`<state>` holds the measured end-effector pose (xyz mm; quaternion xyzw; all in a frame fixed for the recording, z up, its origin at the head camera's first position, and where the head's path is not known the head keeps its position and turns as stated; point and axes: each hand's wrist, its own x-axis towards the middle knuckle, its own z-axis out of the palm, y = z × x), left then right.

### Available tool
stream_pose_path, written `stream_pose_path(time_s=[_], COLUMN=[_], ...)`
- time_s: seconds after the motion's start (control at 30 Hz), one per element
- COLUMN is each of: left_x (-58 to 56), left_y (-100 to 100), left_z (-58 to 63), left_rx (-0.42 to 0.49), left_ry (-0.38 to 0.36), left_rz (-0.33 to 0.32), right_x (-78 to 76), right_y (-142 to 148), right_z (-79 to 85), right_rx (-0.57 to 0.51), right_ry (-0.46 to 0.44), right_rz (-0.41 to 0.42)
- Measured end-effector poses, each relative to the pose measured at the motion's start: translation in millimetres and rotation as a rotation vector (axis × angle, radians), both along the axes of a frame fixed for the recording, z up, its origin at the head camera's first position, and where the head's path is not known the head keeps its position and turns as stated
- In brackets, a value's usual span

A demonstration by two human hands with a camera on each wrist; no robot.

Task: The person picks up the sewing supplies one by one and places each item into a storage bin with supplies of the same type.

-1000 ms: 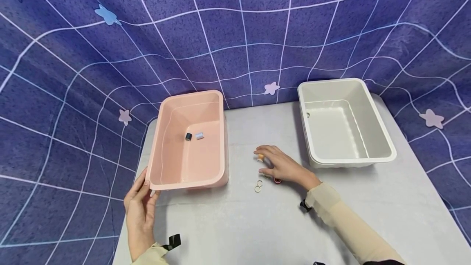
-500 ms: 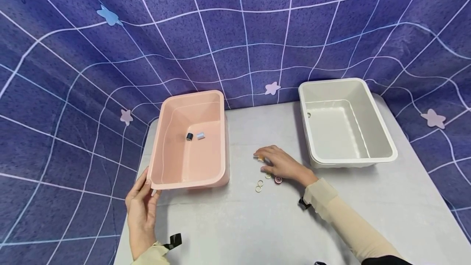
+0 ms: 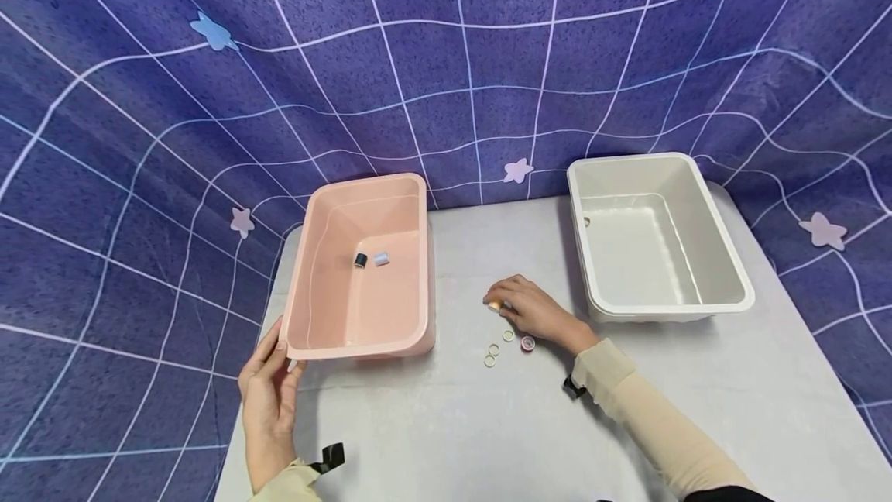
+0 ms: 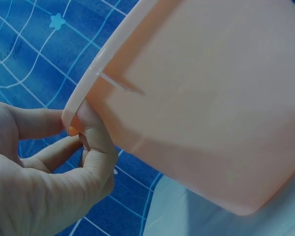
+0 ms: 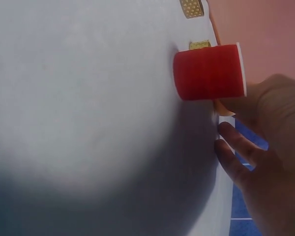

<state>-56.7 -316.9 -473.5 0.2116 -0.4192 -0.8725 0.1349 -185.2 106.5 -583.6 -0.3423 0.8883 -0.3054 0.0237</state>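
Observation:
My left hand (image 3: 268, 409) holds the near left corner of the pink tub (image 3: 362, 351), its thumb and fingers pinching the rim in the left wrist view. A black thread spool (image 3: 360, 260) and a pale blue one (image 3: 381, 259) lie inside that tub. Over the table, my right hand (image 3: 536, 312) pinches an orange thread spool (image 3: 495, 305); the thumb is mostly hidden. Close by stands a red thread spool (image 5: 209, 73), which partly covers the orange one in the right wrist view. Three small gold rings (image 3: 493, 349) lie just nearer, one with a dimpled band.
A white tub (image 3: 662, 308) stands at the back right, with a small round ring or hole at its left inner wall (image 3: 587, 221). Grey-white cloth covers the table (image 3: 474, 440). Behind hangs a blue grid-patterned curtain (image 3: 502, 115).
My right fingers have closed in on the orange spool, and the hand has drawn slightly back, uncovering the red spool and a gold ring. The left hand stays on the pink tub.

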Motion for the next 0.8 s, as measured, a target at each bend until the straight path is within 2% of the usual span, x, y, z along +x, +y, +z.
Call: stream_pose_path(time_s=[0.33,0.57,0.8], left_x=[1.1,1.3,0.7], left_y=[-1.0,-1.4,-2.0], left_z=[-0.2,-0.5,-0.9], left_rx=[0.007,0.009,0.024], left_ry=[0.005,0.004,0.005], left_rz=[-0.008,-0.013,-0.007], right_x=[0.3,2.0,1.0], right_y=[-0.9,-2.2,-3.9], right_z=[-1.4,3.2,13.4], right_rx=[-0.006,-0.022,-0.095], right_ry=[0.028,-0.014,-0.053], right_rz=[-0.022,-0.045,-0.015])
